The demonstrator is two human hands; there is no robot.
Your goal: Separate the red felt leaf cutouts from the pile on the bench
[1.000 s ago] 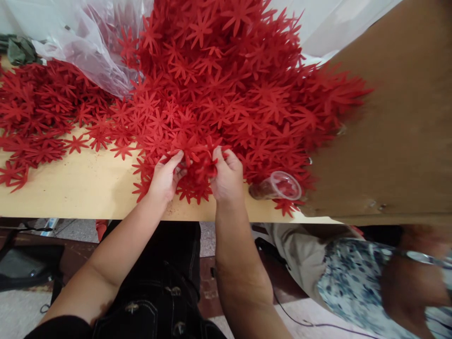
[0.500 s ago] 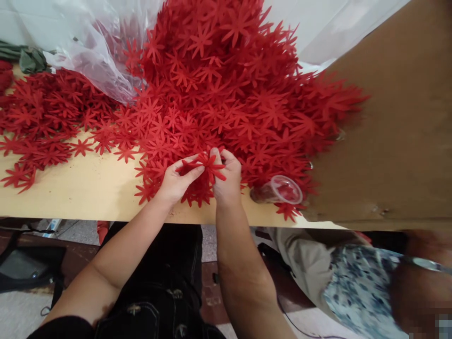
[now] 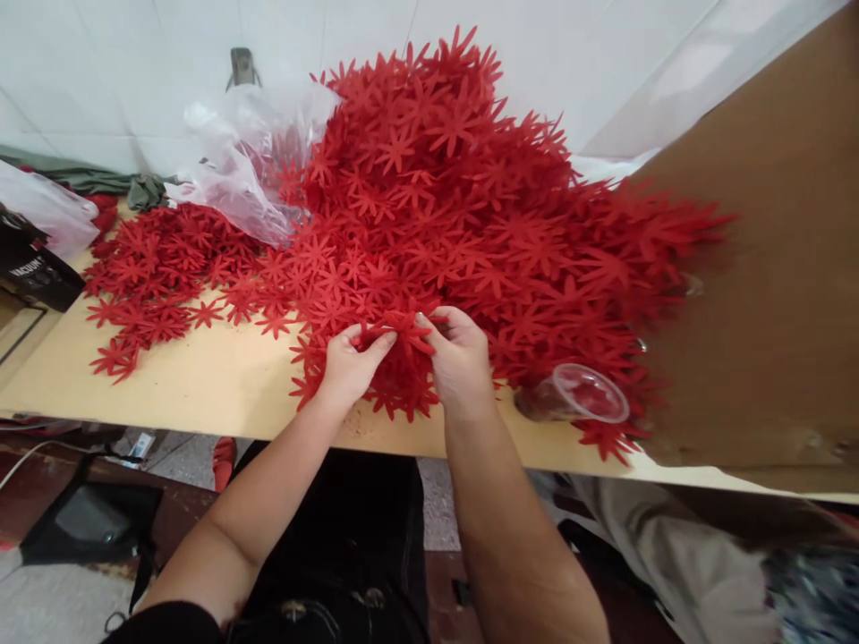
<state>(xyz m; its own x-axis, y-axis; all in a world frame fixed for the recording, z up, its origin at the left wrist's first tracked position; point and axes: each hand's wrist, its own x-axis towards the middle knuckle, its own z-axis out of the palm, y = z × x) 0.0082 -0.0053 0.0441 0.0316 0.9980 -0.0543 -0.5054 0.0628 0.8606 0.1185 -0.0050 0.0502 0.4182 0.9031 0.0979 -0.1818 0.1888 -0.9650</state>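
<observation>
Between my two hands is a red artificial flower (image 3: 408, 333) with narrow pointed petals. My left hand (image 3: 355, 362) pinches its left side between thumb and fingers. On the other side my right hand (image 3: 462, 358) is closed with thumb and fingertips at the petals. Both hands are just above the near edge of a large heap of red flowers (image 3: 429, 215) of the same kind. Finer details at the fingertips blend into the red behind them.
A clear plastic cup (image 3: 591, 394) lies tipped to the right of my hands. A brown cardboard panel (image 3: 771, 268) stands at the right. Behind are a clear plastic bag (image 3: 242, 170) and a tiled wall (image 3: 376, 36). A black box (image 3: 33, 264) sits far left. Another person's trousers (image 3: 664, 546) show lower right.
The view has tilted up and shifted left, bringing the black box into sight. My right hand's fingers have turned, its thumb now at the flower's right petals. The flower stays between both hands.
</observation>
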